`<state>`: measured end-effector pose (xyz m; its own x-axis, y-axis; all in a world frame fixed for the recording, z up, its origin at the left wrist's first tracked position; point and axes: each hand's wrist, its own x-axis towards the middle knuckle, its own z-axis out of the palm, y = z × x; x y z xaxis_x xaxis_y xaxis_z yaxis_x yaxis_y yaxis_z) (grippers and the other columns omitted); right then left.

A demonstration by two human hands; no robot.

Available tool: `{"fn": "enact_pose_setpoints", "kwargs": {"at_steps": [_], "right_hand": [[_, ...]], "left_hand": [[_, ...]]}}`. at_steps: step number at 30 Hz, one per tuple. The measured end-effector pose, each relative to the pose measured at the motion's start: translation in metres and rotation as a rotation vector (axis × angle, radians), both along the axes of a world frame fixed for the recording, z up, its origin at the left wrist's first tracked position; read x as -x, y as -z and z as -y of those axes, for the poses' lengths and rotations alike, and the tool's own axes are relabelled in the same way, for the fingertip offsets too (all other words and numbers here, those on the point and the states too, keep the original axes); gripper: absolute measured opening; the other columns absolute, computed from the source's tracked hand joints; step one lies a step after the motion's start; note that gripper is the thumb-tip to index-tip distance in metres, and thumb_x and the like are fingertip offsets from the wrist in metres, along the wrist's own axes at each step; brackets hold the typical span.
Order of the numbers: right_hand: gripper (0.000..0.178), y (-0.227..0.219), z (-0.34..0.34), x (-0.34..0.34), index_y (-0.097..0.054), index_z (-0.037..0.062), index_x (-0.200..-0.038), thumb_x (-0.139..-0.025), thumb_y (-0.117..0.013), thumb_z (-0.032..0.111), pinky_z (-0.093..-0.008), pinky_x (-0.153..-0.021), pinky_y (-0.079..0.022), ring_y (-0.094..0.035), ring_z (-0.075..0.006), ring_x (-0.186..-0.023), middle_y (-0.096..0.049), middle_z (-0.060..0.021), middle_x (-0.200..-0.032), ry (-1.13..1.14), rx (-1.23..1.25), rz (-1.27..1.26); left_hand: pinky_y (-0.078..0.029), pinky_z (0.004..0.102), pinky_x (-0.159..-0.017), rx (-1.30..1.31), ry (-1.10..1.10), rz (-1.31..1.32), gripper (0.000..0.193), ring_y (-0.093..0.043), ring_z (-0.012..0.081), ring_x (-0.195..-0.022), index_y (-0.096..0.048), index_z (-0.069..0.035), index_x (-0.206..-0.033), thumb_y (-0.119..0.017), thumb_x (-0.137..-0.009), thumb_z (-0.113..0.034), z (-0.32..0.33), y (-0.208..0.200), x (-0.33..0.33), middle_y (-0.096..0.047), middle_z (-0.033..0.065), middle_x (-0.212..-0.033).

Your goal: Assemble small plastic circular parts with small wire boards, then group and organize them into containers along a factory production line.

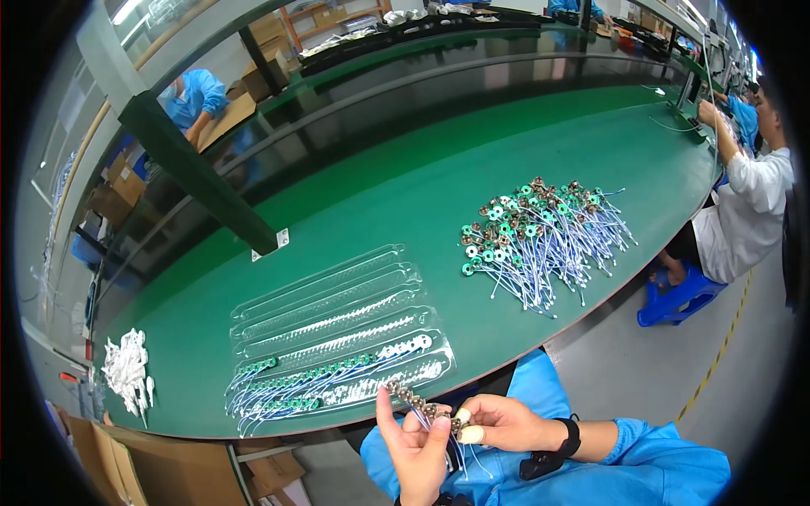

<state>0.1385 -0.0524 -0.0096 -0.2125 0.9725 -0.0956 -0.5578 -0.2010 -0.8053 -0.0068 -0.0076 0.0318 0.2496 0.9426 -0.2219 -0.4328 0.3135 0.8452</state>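
A row of small round brown metallic parts with thin blue and white wires (pixel 407 396) is held in both hands at the near edge of the green tabletop (pixel 337 207), its wires hanging down. The bare left hand (pixel 419 460) grips the row between thumb and fingers, forefinger extended toward the row's left end; the other fingers are partly hidden. The bare right hand (pixel 513 425), with pale yellow covers on two fingertips (pixel 472 434), is closed in a pinch at the row's right end. A black band (pixel 571 438) circles the right wrist. Just beyond the left hand, near the tabletop's near edge, lies a clear ribbed plastic tray (pixel 325 289); its nearer channels carry rows of green round parts with blue wires (pixel 337 369), the wires trailing leftward. Toward the tabletop's right end sits a loose heap of green, white and brown wired parts (pixel 548 240), well apart from the tray. A pile of small white pieces (pixel 126 371) lies at the left end. A dark green post (pixel 194 173) stands at the far side. Beyond the right end, a person in a white top (pixel 753 190) sits on a blue plastic stool (pixel 685 295).
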Motion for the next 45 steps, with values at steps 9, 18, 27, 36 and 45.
{"fn": "enact_pose_setpoints", "kwargs": {"at_steps": [9,18,27,36,45], "right_hand": [[0.018,0.006,-0.001,-0.001,-0.053,0.0016,-0.110,-0.094,-0.059,0.009,-0.0223,-0.082,-0.045,-0.053,-0.0051,-0.092,-0.057,0.0002,-0.098,-0.065,0.035,0.046],[0.019,0.014,0.002,-0.008,-0.052,0.0009,-0.112,-0.096,-0.057,0.010,-0.0232,-0.085,-0.043,-0.051,-0.0054,-0.096,-0.055,0.0001,-0.101,-0.147,-0.089,0.015],[0.020,0.008,0.005,-0.009,-0.052,0.0013,-0.111,-0.095,-0.058,0.011,-0.0217,-0.082,-0.044,-0.051,-0.0048,-0.093,-0.055,0.0010,-0.101,-0.137,0.023,0.075],[0.018,0.007,0.005,-0.008,-0.051,0.0010,-0.110,-0.097,-0.055,0.012,-0.0240,-0.085,-0.043,-0.051,-0.0063,-0.097,-0.056,-0.0005,-0.103,-0.099,-0.073,-0.067],[0.025,-0.010,-0.001,0.008,-0.053,0.0062,-0.110,-0.098,-0.049,0.028,-0.0282,-0.078,-0.042,-0.051,-0.0117,-0.089,-0.056,-0.0030,-0.100,-0.016,0.462,-0.617]], "left_hand": [[-0.048,0.0262,-0.078,-0.082,0.020,-0.025,0.087,-0.057,0.0133,-0.088,0.000,-0.013,-0.150,-0.057,-0.088,0.007,-0.005,0.000,0.004,-0.061,0.0153,-0.102],[-0.048,0.0249,-0.077,0.048,0.082,0.098,0.079,-0.058,0.0129,-0.085,-0.014,-0.011,-0.147,-0.060,-0.086,0.008,-0.002,0.012,0.012,-0.062,0.0159,-0.100],[-0.047,0.0257,-0.081,-0.182,0.044,-0.076,0.080,-0.056,0.0151,-0.091,-0.013,-0.008,-0.147,-0.060,-0.085,0.009,0.008,-0.006,0.004,-0.058,0.0119,-0.105],[-0.052,0.0295,-0.072,-0.104,-0.052,0.009,0.055,-0.061,0.0163,-0.080,-0.040,0.000,-0.134,-0.063,-0.084,0.006,0.008,0.009,0.000,-0.061,0.0149,-0.096],[-0.047,0.0273,-0.083,-0.141,0.111,-0.328,0.073,-0.057,0.0165,-0.096,-0.022,-0.003,-0.143,-0.063,-0.083,0.009,0.026,-0.003,-0.003,-0.058,0.0121,-0.107]]}}
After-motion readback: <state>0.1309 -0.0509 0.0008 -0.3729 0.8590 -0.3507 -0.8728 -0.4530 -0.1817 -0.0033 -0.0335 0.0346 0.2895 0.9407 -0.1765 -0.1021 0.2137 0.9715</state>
